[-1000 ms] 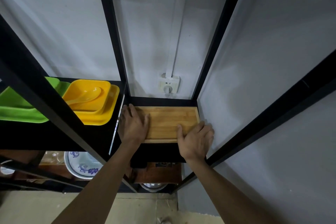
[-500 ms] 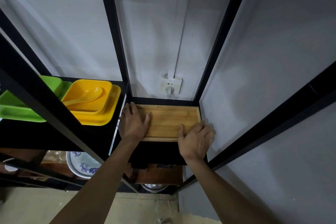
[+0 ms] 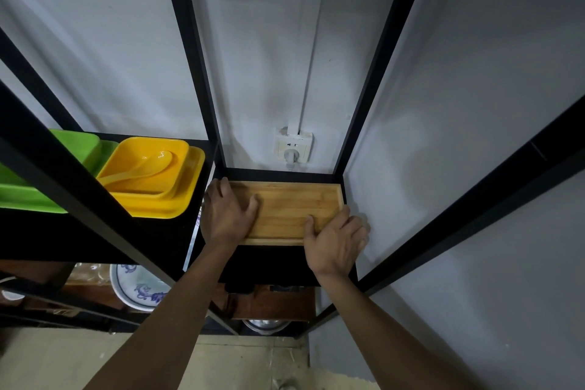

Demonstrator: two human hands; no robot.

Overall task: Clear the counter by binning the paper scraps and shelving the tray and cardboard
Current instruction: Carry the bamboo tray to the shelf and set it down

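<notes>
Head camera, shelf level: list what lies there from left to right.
green dish → yellow dish holding a yellow spoon → left hand → wooden tray → right hand → grey side wall.

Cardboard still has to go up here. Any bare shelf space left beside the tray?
Little. The wooden tray fills its shelf nearly post to post, leaving a bare strip in front, near both hands. The neighbouring shelf is crowded with the yellow dish and green trays.
</notes>
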